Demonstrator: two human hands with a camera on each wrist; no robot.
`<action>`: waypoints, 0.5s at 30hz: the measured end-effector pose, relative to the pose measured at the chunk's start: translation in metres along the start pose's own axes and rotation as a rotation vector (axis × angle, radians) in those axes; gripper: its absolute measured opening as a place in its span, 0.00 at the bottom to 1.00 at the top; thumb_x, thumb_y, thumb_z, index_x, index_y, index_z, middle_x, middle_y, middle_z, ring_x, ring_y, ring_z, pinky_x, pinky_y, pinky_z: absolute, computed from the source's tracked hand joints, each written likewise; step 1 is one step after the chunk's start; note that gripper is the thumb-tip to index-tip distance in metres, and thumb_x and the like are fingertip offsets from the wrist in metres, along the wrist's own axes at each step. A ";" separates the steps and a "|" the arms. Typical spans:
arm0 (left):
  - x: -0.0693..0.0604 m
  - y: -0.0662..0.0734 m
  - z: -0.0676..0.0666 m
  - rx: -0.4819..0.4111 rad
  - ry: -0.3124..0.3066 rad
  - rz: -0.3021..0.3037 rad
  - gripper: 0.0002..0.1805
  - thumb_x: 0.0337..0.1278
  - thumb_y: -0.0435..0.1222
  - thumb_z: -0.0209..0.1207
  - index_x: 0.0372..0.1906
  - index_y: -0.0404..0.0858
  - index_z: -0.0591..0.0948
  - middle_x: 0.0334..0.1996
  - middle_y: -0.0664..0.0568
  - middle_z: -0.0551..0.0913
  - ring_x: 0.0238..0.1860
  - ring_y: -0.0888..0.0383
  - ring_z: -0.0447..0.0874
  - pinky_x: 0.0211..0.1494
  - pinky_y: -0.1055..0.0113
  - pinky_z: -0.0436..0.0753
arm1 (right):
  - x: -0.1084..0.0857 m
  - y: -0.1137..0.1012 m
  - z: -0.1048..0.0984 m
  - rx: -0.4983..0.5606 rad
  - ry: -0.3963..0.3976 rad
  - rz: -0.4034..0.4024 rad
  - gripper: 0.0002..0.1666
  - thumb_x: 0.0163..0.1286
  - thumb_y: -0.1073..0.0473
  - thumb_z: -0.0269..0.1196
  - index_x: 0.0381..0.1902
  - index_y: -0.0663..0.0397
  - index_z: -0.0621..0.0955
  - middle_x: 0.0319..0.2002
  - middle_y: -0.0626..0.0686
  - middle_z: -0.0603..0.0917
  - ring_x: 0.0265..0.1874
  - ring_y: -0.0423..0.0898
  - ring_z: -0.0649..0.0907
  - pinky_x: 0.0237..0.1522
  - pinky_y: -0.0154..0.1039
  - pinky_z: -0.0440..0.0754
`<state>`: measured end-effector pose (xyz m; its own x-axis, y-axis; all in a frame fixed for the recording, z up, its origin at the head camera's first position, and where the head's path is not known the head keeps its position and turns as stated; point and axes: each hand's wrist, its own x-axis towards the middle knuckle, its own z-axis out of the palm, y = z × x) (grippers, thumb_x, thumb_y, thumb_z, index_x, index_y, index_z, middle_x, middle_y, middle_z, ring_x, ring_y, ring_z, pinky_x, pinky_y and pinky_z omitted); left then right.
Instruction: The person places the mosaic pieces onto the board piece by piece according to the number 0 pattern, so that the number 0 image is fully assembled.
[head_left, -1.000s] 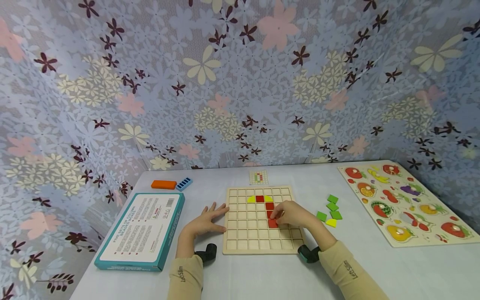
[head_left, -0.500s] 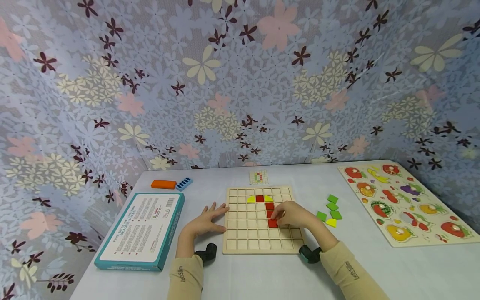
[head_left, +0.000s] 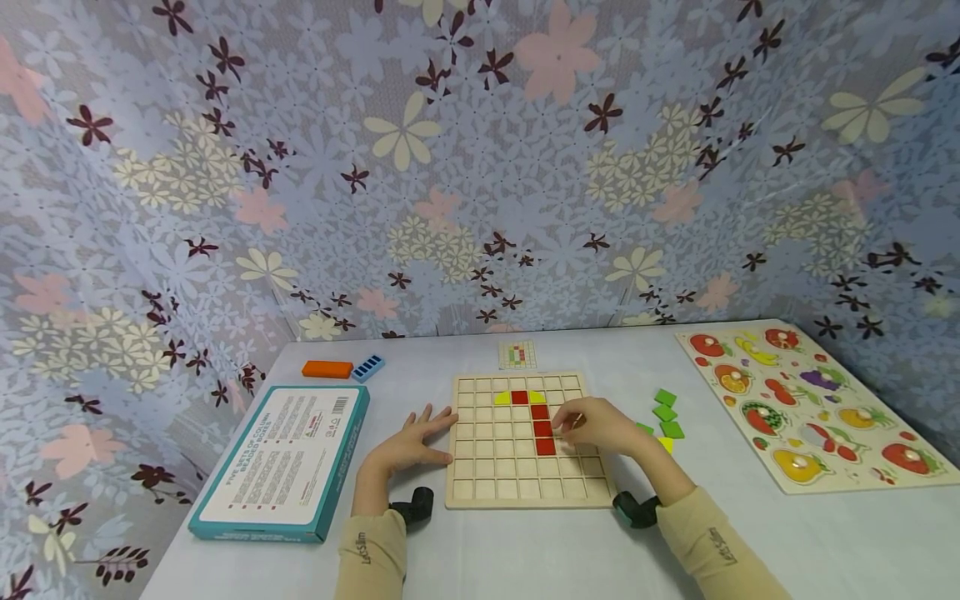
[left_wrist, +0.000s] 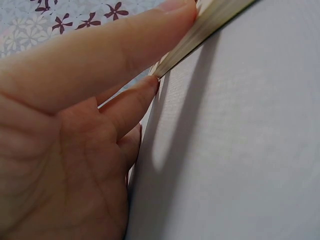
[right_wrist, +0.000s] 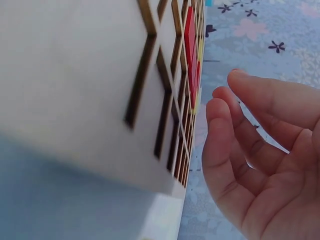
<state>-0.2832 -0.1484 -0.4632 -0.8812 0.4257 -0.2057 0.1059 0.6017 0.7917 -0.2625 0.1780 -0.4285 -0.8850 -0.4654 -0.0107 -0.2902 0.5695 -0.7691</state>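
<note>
A wooden grid board (head_left: 487,471) lies on the table. A red square (head_left: 519,397) sits between two yellow pieces (head_left: 502,399) in an upper row, and three red squares (head_left: 545,447) run down a column below to the right. My left hand (head_left: 411,442) rests at the board's left edge, fingers spread, thumb and a fingertip touching the edge (left_wrist: 210,30) in the left wrist view. Just right of the red column is my right hand (head_left: 596,425). In the right wrist view its fingers (right_wrist: 218,130) are loosely bent above the board with nothing between them.
Several green tiles (head_left: 664,412) and a yellow piece (head_left: 667,444) lie right of the board, partly behind the right hand. A pattern card (head_left: 517,355) is behind it. A fruit puzzle (head_left: 817,408), teal box (head_left: 285,458), orange block (head_left: 327,369) and blue piece (head_left: 368,367) surround it.
My right hand has let go of the lowest red squares and moved a little to the right, uncovering them. The left hand stays where it was.
</note>
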 end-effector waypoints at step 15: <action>-0.001 0.001 0.000 0.005 -0.006 0.015 0.42 0.40 0.38 0.69 0.67 0.44 0.66 0.71 0.51 0.54 0.72 0.44 0.30 0.70 0.42 0.32 | -0.019 0.017 -0.022 -0.039 0.066 0.087 0.08 0.57 0.69 0.62 0.37 0.62 0.80 0.30 0.50 0.79 0.29 0.44 0.76 0.30 0.36 0.77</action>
<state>-0.2828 -0.1485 -0.4624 -0.8765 0.4391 -0.1973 0.1215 0.5983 0.7920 -0.2586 0.2115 -0.4278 -0.9292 -0.3681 -0.0334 -0.2240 0.6327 -0.7413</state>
